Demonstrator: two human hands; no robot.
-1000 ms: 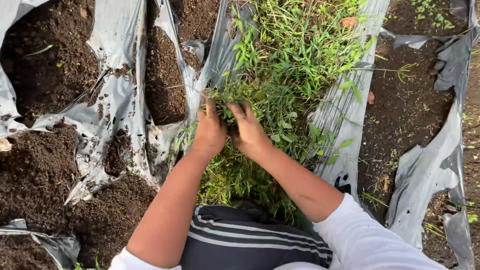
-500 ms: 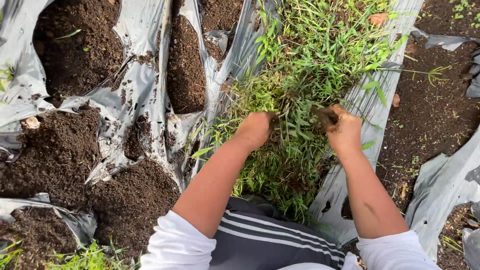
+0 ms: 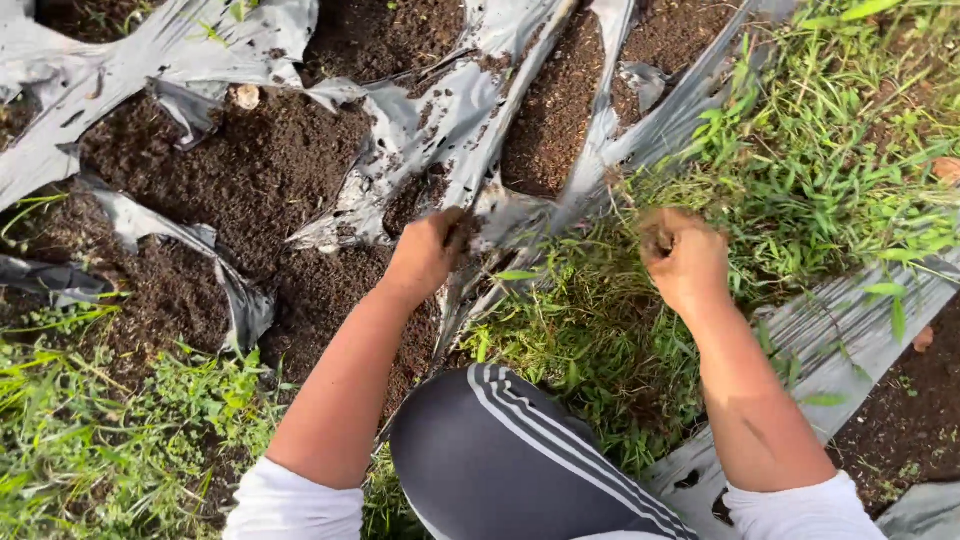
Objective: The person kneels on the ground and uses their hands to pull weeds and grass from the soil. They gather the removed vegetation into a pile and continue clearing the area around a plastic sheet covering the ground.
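Observation:
My left hand (image 3: 428, 252) is closed at the torn edge of the grey plastic sheet (image 3: 455, 120), where the sheet meets dark soil (image 3: 245, 175); it looks to grip the plastic and some soil. My right hand (image 3: 684, 258) is a fist over the patch of green weeds (image 3: 800, 190), with a few thin stems or roots pinched at its top. Both forearms are bare, with white sleeves at the bottom edge. My knee in dark trousers with white stripes (image 3: 505, 455) sits between the arms.
Torn plastic strips and open soil fill the upper left. More weeds (image 3: 110, 440) grow at the lower left. A second plastic strip (image 3: 850, 340) runs along the right, with bare soil (image 3: 915, 420) beyond it. A pale stone (image 3: 245, 96) lies on the soil.
The view has swung right to left, so the weeds now lie right of centre. My hands have moved apart; the left one has gone from the weeds to the plastic edge.

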